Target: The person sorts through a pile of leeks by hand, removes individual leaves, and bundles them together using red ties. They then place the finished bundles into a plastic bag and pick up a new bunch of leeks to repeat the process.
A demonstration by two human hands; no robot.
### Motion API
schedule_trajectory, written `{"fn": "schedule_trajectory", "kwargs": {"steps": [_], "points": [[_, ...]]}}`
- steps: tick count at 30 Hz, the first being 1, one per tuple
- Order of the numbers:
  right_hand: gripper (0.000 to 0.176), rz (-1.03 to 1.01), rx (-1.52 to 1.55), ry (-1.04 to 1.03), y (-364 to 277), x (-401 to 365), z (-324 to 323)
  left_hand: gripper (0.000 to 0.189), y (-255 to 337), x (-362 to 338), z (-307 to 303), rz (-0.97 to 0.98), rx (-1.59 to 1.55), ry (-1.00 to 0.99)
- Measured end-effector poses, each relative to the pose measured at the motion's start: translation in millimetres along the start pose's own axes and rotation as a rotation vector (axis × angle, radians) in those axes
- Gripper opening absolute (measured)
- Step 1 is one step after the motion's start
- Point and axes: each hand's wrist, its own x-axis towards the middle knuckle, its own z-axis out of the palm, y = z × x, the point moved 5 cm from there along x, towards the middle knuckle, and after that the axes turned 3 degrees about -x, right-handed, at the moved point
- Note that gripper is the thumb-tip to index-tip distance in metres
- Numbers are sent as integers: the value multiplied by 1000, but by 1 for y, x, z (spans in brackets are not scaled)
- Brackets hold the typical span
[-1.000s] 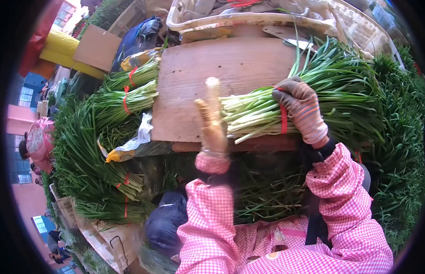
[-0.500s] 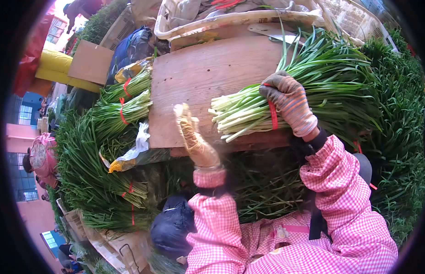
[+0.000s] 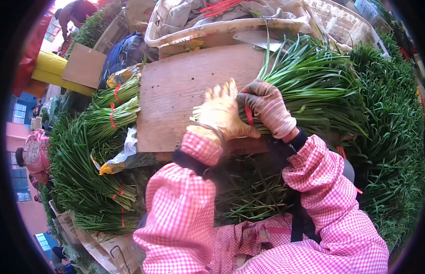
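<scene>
A bundle of green chives (image 3: 308, 86) tied with a red band (image 3: 248, 115) lies across a wooden board (image 3: 185, 86). My right hand (image 3: 267, 107), in a striped knit glove, grips the bundle at the band. My left hand (image 3: 224, 114), in a yellow glove, lies flat over the bundle's pale cut ends, fingers spread, right beside the right hand. Both sleeves are pink checked cloth.
Tied chive bundles (image 3: 109, 114) lie left of the board, with more stacked below (image 3: 98, 192). Loose chives (image 3: 390, 137) fill the right side. A white basket (image 3: 212, 25) stands behind the board, a knife blade (image 3: 258, 39) at its edge. A person (image 3: 34, 153) crouches far left.
My left hand swung in from the board's front edge and came down on the bundle's cut ends. The right hand kept its grip and shifted the bundle slightly left.
</scene>
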Motion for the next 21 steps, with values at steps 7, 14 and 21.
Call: {"fn": "schedule_trajectory", "kwargs": {"steps": [7,14,21], "points": [[6,-363,-624,-85,-49,-34,22,80,3,-14,46,39,-29,158],[6,-346,-462,-316,-48,-8,17,86,-3,-9,40,142,-80,434],[33,-225,-523,-373,-23,37,5,96,3,-14,26,7,-135,186]]}}
